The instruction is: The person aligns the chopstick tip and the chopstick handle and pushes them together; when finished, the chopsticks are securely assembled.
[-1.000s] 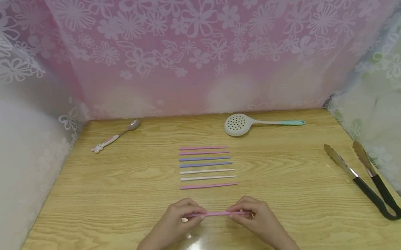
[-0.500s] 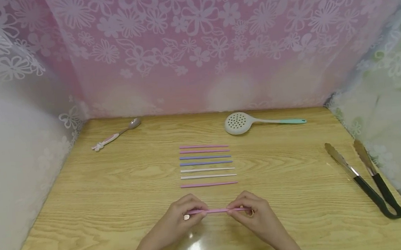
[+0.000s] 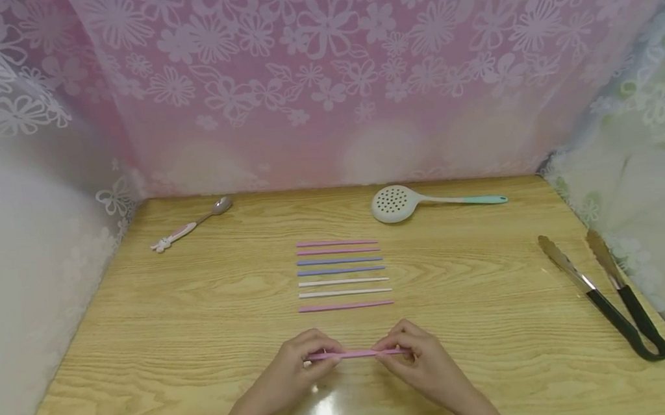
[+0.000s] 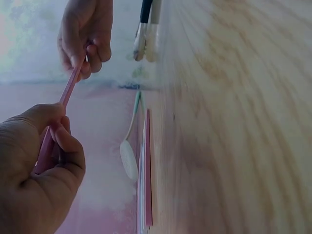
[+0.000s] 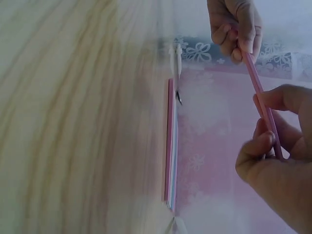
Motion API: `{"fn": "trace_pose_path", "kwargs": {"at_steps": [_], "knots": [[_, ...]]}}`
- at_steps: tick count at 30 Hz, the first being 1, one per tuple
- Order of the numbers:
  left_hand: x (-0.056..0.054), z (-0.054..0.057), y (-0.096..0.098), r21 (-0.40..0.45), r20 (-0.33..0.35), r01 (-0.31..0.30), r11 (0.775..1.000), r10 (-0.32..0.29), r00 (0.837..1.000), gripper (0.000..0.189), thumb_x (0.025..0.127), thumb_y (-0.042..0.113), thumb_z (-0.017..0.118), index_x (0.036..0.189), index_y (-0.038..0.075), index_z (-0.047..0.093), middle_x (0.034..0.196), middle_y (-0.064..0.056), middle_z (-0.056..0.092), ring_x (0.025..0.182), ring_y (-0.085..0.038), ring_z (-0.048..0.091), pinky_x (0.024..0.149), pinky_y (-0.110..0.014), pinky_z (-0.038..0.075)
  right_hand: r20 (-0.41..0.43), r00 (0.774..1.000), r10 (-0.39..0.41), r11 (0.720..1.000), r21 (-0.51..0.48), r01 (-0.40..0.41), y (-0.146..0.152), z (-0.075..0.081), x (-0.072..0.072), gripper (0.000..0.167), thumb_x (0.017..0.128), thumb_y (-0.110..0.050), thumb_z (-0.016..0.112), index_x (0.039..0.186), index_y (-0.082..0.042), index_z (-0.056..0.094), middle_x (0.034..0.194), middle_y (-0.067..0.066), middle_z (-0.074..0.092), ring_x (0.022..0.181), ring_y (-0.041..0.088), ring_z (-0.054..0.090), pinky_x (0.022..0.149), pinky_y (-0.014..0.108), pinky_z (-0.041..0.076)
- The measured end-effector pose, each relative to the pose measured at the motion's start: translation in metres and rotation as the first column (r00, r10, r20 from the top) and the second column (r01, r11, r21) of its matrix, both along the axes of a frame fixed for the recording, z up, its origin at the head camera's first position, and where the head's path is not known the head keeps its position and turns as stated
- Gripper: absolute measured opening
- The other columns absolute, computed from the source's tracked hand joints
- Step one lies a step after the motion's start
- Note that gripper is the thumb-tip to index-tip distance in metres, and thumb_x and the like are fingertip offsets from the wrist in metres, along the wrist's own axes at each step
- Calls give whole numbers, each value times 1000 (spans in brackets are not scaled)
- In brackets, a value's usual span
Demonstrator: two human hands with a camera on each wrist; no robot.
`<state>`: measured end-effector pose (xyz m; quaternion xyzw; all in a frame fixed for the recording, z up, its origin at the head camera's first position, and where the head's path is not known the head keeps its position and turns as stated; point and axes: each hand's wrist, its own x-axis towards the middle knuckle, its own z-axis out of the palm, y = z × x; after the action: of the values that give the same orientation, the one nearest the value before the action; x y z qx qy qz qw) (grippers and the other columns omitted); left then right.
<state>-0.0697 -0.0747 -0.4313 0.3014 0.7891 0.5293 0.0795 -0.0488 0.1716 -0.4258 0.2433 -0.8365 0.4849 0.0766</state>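
A pink chopstick (image 3: 357, 354) is held level above the near part of the table, between both hands. The left hand (image 3: 308, 359) pinches its thicker left part between thumb and fingers; the right hand (image 3: 410, 354) pinches its right part the same way. In the left wrist view the chopstick (image 4: 70, 90) runs clear of the wood. Just beyond the hands lie several chopsticks in a neat row of parallel lines: a pink one (image 3: 346, 307) nearest, then white (image 3: 345, 292), blue (image 3: 341, 270) and pink (image 3: 338, 243) ones farther back.
A spoon with a rabbit handle (image 3: 179, 232) lies at the back left of the wooden table (image 3: 172, 324). At the back right is a skimmer (image 3: 393, 204) with a green-tipped handle. Black-handled tongs (image 3: 611, 319) lie spread near the right edge. Flowered cloth (image 3: 324, 104) surrounds the table.
The right hand has shifted slightly left along the pink chopstick. Both hands rose a little in the view, then dropped back partway. The row of chopsticks stays as it was.
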Motion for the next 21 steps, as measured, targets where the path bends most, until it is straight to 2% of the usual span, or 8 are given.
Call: {"fn": "trace_pose_path", "kwargs": {"at_steps": [5,8,11,16,21], "knots": [[-5,-5,-4,-57,0,-48,997,48,999,19,92,22,62,104,10,69,100,1,67,91,-8,62,82,-21,52,78,997,26,999,44,-29,5,-1,-3,36,74,14,59,101,-8,68,87,-6,49,70,1,41,54,18,41],[-7,-6,-6,-83,11,-94,992,96,995,20,91,22,63,104,9,69,101,0,68,92,-12,64,82,-22,53,100,995,8,998,63,-14,10,-1,-7,24,80,10,62,97,-6,67,86,-4,50,70,0,42,55,17,42],[-10,-7,-8,-107,16,-147,983,149,989,20,89,22,65,103,8,70,100,0,69,88,-11,63,78,-21,53,97,994,-41,996,83,33,14,-4,-11,13,81,3,70,90,-6,67,84,-5,52,69,0,43,55,17,44],[-13,-7,-13,-140,25,-203,969,209,978,18,89,17,66,103,7,70,93,0,68,76,-5,57,69,-19,51,96,985,-141,983,131,128,18,-8,-18,10,79,-3,74,85,-8,68,79,-8,51,66,0,42,55,17,43],[-16,-8,-16,-154,54,-232,961,242,969,18,89,14,66,104,5,69,89,0,65,76,-6,53,67,-19,49,110,981,-158,979,145,141,22,-12,-26,9,80,-2,73,86,-7,68,79,-6,53,69,1,45,58,18,45]]}}
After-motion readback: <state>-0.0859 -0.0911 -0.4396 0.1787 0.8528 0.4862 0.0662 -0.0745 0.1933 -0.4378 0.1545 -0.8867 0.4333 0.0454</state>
